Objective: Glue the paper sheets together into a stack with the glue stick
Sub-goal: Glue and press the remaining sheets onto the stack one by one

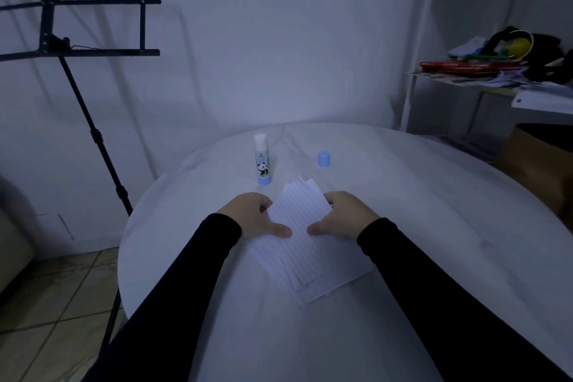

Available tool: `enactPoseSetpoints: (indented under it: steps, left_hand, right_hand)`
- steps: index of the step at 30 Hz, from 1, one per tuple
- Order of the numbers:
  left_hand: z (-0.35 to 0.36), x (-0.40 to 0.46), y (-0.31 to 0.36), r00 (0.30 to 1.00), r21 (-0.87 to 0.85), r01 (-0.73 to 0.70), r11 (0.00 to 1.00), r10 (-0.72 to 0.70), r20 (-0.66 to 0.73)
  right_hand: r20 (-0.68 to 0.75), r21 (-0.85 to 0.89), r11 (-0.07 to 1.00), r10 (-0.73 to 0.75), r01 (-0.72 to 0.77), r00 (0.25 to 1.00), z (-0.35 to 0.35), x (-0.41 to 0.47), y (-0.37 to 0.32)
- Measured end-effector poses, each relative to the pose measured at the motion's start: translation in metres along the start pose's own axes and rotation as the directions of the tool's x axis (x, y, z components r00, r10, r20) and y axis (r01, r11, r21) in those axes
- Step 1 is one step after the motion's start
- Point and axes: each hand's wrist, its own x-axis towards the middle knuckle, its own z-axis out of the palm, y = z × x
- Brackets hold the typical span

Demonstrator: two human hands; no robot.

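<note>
Several lined white paper sheets (302, 226) are held in a loose, uneven bunch over the white round table (403, 226), fanned at the far end. More lined sheets (335, 282) lie flat under them. My left hand (257, 214) grips the bunch's left edge, thumb on top. My right hand (341, 215) grips the right edge, thumb on top too. The glue stick (263, 161), blue with a panda label, stands upright and uncapped beyond my left hand. Its blue cap (324, 159) stands apart to its right.
A black music stand (93, 49) rises at the left beside the table. A cluttered shelf (502, 71) with books and papers is at the right, with a brown box (533, 158) below it. Tiled floor shows at the lower left.
</note>
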Motion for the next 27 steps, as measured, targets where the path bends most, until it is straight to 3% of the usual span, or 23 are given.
enactPoseSetpoints:
  steps: [5,10,14,17,19,22,27]
  left_hand:
    - [0.000,0.002,0.001,0.999,-0.107,-0.013,0.994,0.008,-0.047]
    - [0.004,0.004,-0.001,0.994,-0.323,-0.035,0.946,0.001,-0.107]
    - [0.005,0.006,-0.002,0.953,-0.449,-0.017,0.893,-0.121,-0.278]
    - [0.007,0.005,-0.001,0.933,-0.398,0.095,0.912,-0.221,-0.284]
    - [0.011,0.007,0.001,0.955,-0.348,0.072,0.935,-0.165,-0.246]
    - [0.016,0.005,0.011,0.986,-0.443,-0.061,0.894,-0.016,-0.168]
    - [0.021,0.010,0.023,0.978,-0.463,-0.154,0.873,0.069,-0.195]
  right_hand:
    - [-0.026,0.047,0.999,-0.021,0.022,0.999,0.000,0.001,0.002]
    - [0.030,0.109,0.994,0.003,-0.006,1.000,-0.006,0.001,0.004]
    - [-0.174,0.254,0.967,0.052,-0.006,0.983,-0.006,0.004,0.011]
    - [-0.297,0.403,0.915,0.114,0.016,0.948,-0.007,0.011,0.019]
    - [-0.322,0.463,0.886,0.144,0.023,0.936,-0.007,0.015,0.023]
    - [-0.316,0.517,0.855,0.162,0.027,0.935,-0.003,0.019,0.024]
    - [-0.224,0.450,0.891,0.055,0.053,0.973,0.009,0.021,0.020]
